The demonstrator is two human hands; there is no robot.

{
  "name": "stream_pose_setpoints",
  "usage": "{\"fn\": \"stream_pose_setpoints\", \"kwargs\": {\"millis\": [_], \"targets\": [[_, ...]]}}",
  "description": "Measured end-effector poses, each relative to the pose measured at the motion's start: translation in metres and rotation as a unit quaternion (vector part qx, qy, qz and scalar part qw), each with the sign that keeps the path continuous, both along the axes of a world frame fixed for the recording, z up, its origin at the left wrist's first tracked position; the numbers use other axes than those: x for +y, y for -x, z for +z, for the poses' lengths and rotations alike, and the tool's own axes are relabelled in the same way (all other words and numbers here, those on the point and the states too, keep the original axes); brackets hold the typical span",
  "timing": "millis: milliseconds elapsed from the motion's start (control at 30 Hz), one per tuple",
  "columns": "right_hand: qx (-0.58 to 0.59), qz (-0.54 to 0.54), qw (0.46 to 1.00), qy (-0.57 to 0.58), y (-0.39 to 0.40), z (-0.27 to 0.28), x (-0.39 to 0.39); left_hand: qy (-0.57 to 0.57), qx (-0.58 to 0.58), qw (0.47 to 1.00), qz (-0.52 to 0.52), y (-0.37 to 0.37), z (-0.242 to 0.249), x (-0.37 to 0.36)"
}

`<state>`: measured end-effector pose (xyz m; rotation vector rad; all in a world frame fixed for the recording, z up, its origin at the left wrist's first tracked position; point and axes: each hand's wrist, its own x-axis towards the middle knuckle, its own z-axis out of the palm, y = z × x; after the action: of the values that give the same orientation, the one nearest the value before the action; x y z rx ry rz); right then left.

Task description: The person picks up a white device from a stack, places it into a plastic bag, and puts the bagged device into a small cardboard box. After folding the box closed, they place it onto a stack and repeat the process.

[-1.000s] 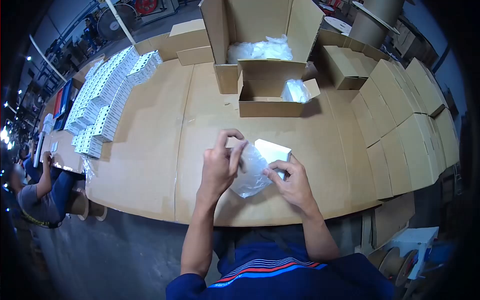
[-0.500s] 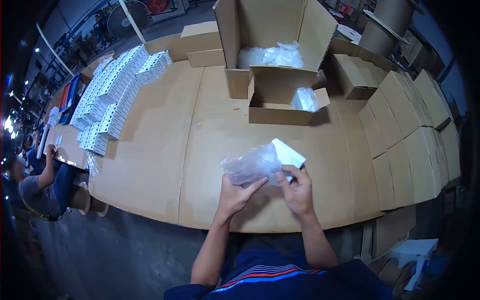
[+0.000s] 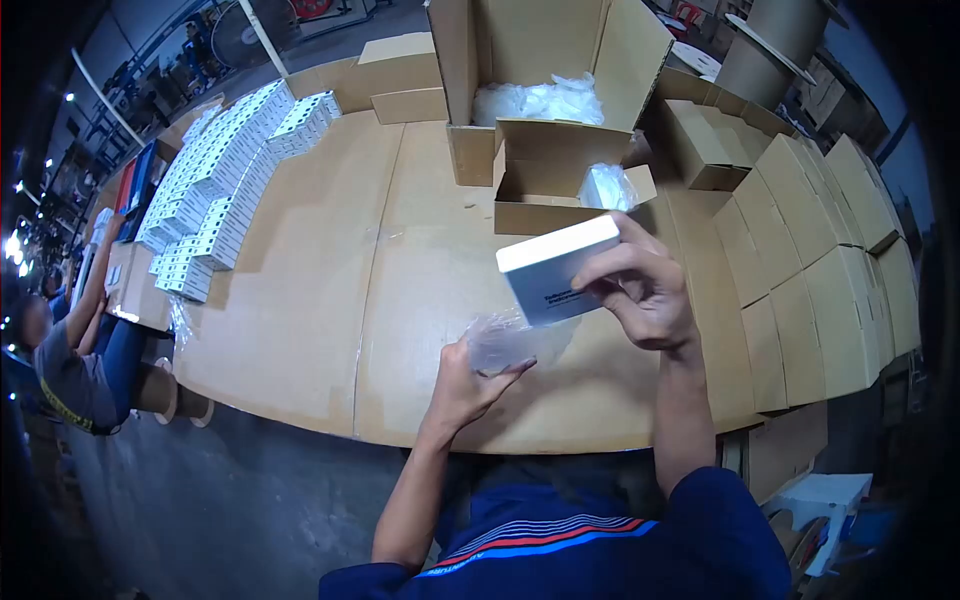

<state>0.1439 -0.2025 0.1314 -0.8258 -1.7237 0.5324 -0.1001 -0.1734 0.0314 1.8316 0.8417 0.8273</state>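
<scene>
Head view: right-hand fingers (image 3: pixel 628 285) clamped on white-topped box with dark lettering on its side (image 3: pixel 557 270), held tilted above the brown cardboard-covered bench (image 3: pixel 290 340). Left-hand fingers (image 3: pixel 490 375) closed on crumpled clear plastic bag (image 3: pixel 500 342), just below the box, thumb spread out to the right. Beyond the right fingers: small open brown carton (image 3: pixel 545 218) with a plastic-wrapped item (image 3: pixel 607 187) at its right end; behind it, large open brown carton (image 3: pixel 540 40) holding clear plastic bags (image 3: pixel 540 100). Far left of the left fingers: stacked white boxes (image 3: pixel 215 180).
</scene>
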Motion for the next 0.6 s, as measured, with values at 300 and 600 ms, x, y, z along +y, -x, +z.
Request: {"fn": "stream_pose_setpoints", "kwargs": {"millis": [300, 600], "targets": [[-0.026, 0.042, 0.998, 0.045, 0.02, 0.001, 0.019, 0.032, -0.028, 0.999, 0.012, -0.003, -0.003, 0.001], [0.122, 0.03, 0.969, 0.215, 0.03, -0.035, 0.013, 0.136, -0.088, 0.987, -0.008, 0.002, -0.012, 0.004]]}}
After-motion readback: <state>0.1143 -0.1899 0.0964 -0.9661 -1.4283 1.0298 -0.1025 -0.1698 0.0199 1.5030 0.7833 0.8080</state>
